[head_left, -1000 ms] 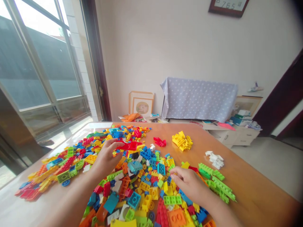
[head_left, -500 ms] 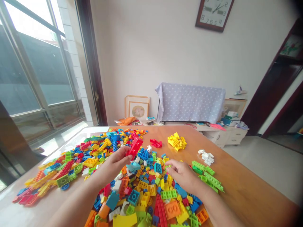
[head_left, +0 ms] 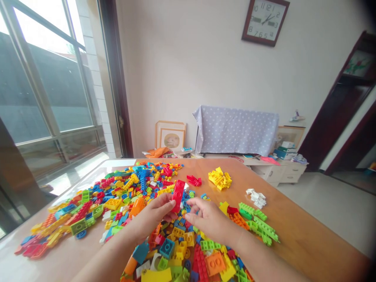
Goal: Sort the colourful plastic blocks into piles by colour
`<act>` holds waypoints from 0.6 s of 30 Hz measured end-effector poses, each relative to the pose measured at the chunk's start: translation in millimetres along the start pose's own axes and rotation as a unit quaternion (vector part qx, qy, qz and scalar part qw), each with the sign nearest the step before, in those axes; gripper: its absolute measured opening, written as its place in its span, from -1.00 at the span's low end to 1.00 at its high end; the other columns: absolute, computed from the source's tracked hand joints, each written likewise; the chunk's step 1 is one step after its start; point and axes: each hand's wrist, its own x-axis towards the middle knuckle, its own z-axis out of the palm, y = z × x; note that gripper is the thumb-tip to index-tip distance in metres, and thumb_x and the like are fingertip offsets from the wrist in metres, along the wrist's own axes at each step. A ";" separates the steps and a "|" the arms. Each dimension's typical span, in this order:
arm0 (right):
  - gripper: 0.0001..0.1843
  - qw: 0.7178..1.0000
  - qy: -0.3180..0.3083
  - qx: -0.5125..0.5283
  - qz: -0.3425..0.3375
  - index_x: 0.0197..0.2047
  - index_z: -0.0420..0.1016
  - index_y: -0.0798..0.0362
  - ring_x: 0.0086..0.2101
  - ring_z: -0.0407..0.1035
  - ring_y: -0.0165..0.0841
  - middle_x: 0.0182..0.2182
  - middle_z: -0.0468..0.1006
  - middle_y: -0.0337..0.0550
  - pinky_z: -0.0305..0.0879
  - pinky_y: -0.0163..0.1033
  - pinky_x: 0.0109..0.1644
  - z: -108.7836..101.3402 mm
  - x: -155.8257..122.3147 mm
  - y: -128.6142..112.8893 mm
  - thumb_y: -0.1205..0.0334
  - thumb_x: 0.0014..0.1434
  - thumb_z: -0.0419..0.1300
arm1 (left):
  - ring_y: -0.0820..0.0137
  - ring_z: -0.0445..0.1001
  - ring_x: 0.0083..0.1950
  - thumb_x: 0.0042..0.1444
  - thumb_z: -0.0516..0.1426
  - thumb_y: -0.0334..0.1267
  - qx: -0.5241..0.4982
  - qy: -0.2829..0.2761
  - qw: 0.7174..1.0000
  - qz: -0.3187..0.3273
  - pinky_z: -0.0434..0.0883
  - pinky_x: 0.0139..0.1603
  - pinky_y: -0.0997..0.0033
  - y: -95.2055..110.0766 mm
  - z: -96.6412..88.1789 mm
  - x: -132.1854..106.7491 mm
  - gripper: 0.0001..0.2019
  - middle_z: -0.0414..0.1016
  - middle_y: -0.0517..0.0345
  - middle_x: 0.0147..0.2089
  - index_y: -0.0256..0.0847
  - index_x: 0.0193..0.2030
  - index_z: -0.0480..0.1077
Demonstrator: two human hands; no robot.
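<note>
Upright in my left hand [head_left: 160,208] is a long red toy brick [head_left: 178,196], pinched between thumb and fingers above the pile. My right hand [head_left: 202,214] hovers just right of it, thumb and curled fingers apart, with nothing visible between them. Beneath both hands spreads a heap of mixed building bricks [head_left: 178,232] in many colours. Close below my left hand lie an orange piece [head_left: 137,206] and other loose bricks.
Sorted groups sit toward the right of the wooden table [head_left: 296,239]: red bricks [head_left: 194,180], yellow bricks [head_left: 219,179], white bricks [head_left: 256,198] and light green bricks [head_left: 263,225]. More mixed bricks [head_left: 88,207] cover the left side. A dotted cloth [head_left: 237,129] hangs behind.
My left hand has moved right with the red brick, which now stands more upright. My right hand has shifted left toward it. The view has tilted slightly up.
</note>
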 end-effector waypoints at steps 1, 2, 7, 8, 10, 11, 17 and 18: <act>-0.48 1.000 0.006 -0.009 0.002 0.19 0.45 0.02 -0.36 0.38 -0.41 -0.20 0.57 -0.18 0.23 -0.33 -0.32 4.5 2.8 -2.8 0.00 0.22 0.29 | 0.35 0.51 -0.16 0.20 0.21 0.12 -0.008 -0.003 1.000 0.001 0.43 -0.08 0.34 -1.0 3.2 0.5 -0.62 0.50 0.16 -0.18 -0.15 -0.10 0.39; -0.46 1.000 0.014 -0.023 0.003 0.17 0.45 0.02 -0.36 0.38 -0.40 -0.20 0.57 -0.18 0.22 -0.32 -0.33 8.5 5.5 -5.8 -0.02 0.19 0.33 | 0.35 0.51 -0.16 0.19 0.22 0.12 -0.016 -0.005 1.000 0.001 0.44 -0.08 0.34 -1.8 6.0 1.0 -0.62 0.50 0.16 -0.18 -0.16 -0.11 0.39; -0.55 0.997 0.040 -0.066 -0.003 0.02 0.49 0.02 -0.38 0.37 -0.39 -0.32 0.57 -0.21 0.14 -0.32 -0.35 17.1 17.5 -20.6 -0.03 0.15 0.36 | 0.29 0.52 -0.08 0.18 0.23 0.13 -0.060 0.018 0.998 -0.018 0.50 0.03 0.26 -4.5 11.8 1.5 -0.58 0.54 0.13 -0.17 -0.16 -0.03 0.46; -0.59 0.997 0.042 -0.068 -0.006 -0.02 0.51 0.02 -0.39 0.36 -0.39 -0.34 0.56 -0.23 0.12 -0.32 -0.36 17.5 19.7 -22.0 -0.03 0.16 0.35 | 0.27 0.53 -0.05 0.18 0.23 0.13 -0.064 0.023 0.997 -0.020 0.50 0.05 0.24 -5.1 11.3 1.2 -0.56 0.56 0.11 -0.14 -0.16 0.00 0.47; -0.62 0.996 0.046 -0.075 -0.007 -0.06 0.52 0.02 -0.41 0.33 -0.40 -0.38 0.55 -0.25 0.09 -0.32 -0.38 18.5 24.2 -21.7 -0.03 0.16 0.35 | 0.23 0.54 -0.01 0.17 0.23 0.14 -0.064 0.034 0.997 -0.023 0.50 0.09 0.21 -6.8 9.7 0.9 -0.53 0.57 0.08 -0.08 -0.15 0.07 0.47; -0.62 0.996 0.050 -0.079 -0.005 -0.06 0.53 0.02 -0.41 0.33 -0.40 -0.39 0.55 -0.26 0.09 -0.32 -0.38 19.0 26.2 -20.2 -0.02 0.15 0.35 | 0.23 0.54 0.00 0.18 0.23 0.14 -0.061 0.034 0.997 -0.024 0.50 0.11 0.19 -7.8 8.9 0.9 -0.52 0.57 0.08 -0.06 -0.14 0.08 0.47; -0.57 0.995 0.058 -0.082 0.002 0.07 0.49 0.01 -0.33 0.40 -0.35 -0.27 0.60 -0.20 0.20 -0.30 -0.29 21.2 30.9 -6.8 0.11 0.14 0.33 | 0.28 0.54 -0.03 0.19 0.23 0.10 -0.041 -0.014 0.999 -0.011 0.47 0.14 0.19 -12.2 5.3 4.6 -0.64 0.55 0.11 -0.16 -0.18 -0.15 0.47; -0.58 0.994 0.063 -0.090 -0.004 0.07 0.49 0.01 -0.31 0.41 -0.34 -0.25 0.61 -0.20 0.21 -0.30 -0.27 21.1 30.6 -5.8 0.13 0.14 0.32 | 0.28 0.54 -0.03 0.19 0.23 0.09 -0.041 -0.018 0.999 -0.008 0.47 0.14 0.20 -12.5 4.6 5.4 -0.65 0.55 0.11 -0.17 -0.19 -0.16 0.46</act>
